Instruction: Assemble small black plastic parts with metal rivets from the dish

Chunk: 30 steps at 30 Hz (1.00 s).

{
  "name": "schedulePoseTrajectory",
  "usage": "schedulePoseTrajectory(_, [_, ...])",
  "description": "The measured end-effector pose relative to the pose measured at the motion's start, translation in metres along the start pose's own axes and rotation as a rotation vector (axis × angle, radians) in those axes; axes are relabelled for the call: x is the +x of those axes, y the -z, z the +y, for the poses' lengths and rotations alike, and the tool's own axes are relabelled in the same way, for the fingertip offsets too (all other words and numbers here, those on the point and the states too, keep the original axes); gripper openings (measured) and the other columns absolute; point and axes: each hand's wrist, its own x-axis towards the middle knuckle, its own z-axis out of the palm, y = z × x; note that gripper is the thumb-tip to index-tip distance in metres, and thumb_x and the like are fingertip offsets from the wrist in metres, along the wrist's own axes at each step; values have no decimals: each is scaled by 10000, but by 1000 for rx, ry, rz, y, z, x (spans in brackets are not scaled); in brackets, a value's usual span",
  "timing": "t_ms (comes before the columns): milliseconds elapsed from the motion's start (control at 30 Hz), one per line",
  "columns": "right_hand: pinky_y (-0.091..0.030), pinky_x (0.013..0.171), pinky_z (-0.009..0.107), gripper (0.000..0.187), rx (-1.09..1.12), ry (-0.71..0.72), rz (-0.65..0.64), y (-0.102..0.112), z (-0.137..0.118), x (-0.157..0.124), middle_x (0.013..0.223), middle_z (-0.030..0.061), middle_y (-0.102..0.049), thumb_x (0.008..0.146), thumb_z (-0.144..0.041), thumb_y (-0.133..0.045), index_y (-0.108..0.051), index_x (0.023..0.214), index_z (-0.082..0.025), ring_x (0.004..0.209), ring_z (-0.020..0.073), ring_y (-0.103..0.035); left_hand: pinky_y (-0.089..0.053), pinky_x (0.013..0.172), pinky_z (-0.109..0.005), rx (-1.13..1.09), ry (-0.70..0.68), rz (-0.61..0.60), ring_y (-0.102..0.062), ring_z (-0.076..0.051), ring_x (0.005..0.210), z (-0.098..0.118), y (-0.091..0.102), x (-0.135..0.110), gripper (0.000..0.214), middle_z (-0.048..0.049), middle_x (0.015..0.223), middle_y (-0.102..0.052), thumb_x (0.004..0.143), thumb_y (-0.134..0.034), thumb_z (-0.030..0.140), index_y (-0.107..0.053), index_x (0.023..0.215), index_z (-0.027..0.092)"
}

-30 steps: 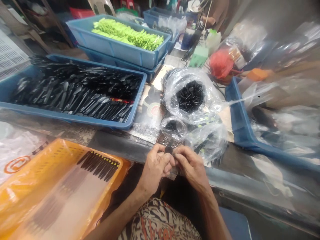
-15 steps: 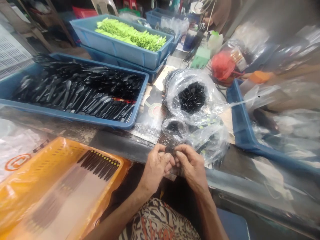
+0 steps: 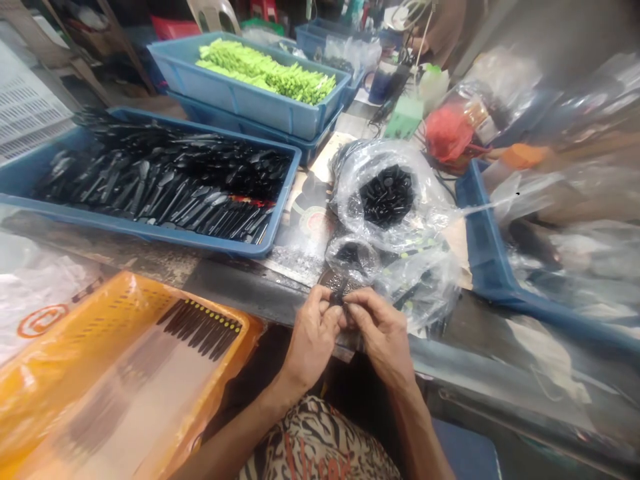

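Note:
My left hand (image 3: 316, 331) and my right hand (image 3: 381, 330) meet at the bench's near edge, fingertips pinched together on a small black plastic piece (image 3: 339, 293). Its exact kind is largely hidden by the fingers. Just beyond them lies a round dish (image 3: 330, 279) of tiny shiny bits. Behind that stand a small plastic-lined container (image 3: 351, 257) with dark parts and a larger clear bag (image 3: 425, 200) opened around black parts (image 3: 387, 197). To the right of the dish, a crumpled clear bag (image 3: 420, 287) holds dark pieces with yellow-green dots.
At left, a blue tray (image 3: 285, 200) is heaped with long black plastic pieces. An orange crate (image 3: 115, 293) at lower left holds a row of dark sticks with yellow dots (image 3: 203, 330). Farther back, a blue bin (image 3: 240, 83) carries green pieces; another blue bin (image 3: 487, 247) stands right.
Both hands stay together at the same spot, with the fingers drawn slightly closer around the black piece. The whole view has shifted slightly.

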Motion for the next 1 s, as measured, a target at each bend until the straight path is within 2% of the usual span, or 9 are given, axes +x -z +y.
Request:
schedulePoseTrajectory(133, [-459,673,220,136,23,8,-6,-1,1,-1,860,1,-593,839,-143,-513,-623,897,-200,746,121,-575,-371,544,-185,161,-69,22,-466,-75,571,-2,1,-1,42,60,639,-469,861,-421,194,-427,902,197])
schedulePoseTrajectory(400, [-430,577,192,78,-84,3,61,0,-1,-3,738,-25,-578,807,-132,-534,-568,844,-191,632,100,-528,-397,643,-237,484,-208,68,-540,-127,677,0,-2,-4,113,4,760,-556,851,-375,142,-449,918,197])
schedulePoseTrajectory(533, [-428,596,201,118,-175,116,94,-4,0,-7,750,-20,-568,815,-92,-494,-543,853,-192,649,103,-530,-387,643,-261,630,-258,90,-548,-157,683,-4,-4,-5,115,-17,747,-560,855,-358,148,-451,899,199])
schedulePoseTrajectory(600, [-426,627,213,137,-246,196,141,-7,0,-9,753,-19,-564,820,-74,-485,-541,856,-194,668,105,-535,-387,656,-272,654,-267,94,-550,-166,700,-5,-6,-6,115,-26,757,-559,861,-344,155,-447,885,199])
schedulePoseTrajectory(667, [-430,646,218,135,-241,208,168,-9,0,-10,761,-17,-566,826,-77,-493,-545,864,-196,681,106,-543,-387,660,-271,635,-258,83,-541,-161,697,-5,-7,-7,108,-22,757,-549,865,-342,159,-442,880,198])
schedulePoseTrajectory(767, [-457,624,212,113,-36,47,130,-6,1,-10,774,-12,-576,829,-134,-538,-547,918,-203,677,110,-560,-394,653,-242,496,-219,48,-516,-128,685,-1,-5,-7,89,6,753,-526,858,-368,147,-438,878,198])
schedulePoseTrajectory(867, [-468,577,209,207,203,-155,71,1,4,-10,773,-13,-577,786,-212,-627,-538,973,-207,653,115,-562,-384,598,-199,316,-135,-35,-473,-94,653,3,-1,-10,59,33,728,-485,859,-399,159,-439,849,201])
schedulePoseTrajectory(1000, [-445,546,201,303,282,-265,-29,12,4,-16,777,-14,-558,769,-278,-655,-561,1047,-200,632,108,-530,-311,477,-158,109,35,-181,-398,-62,564,8,0,-15,33,54,683,-446,864,-427,202,-417,832,202])
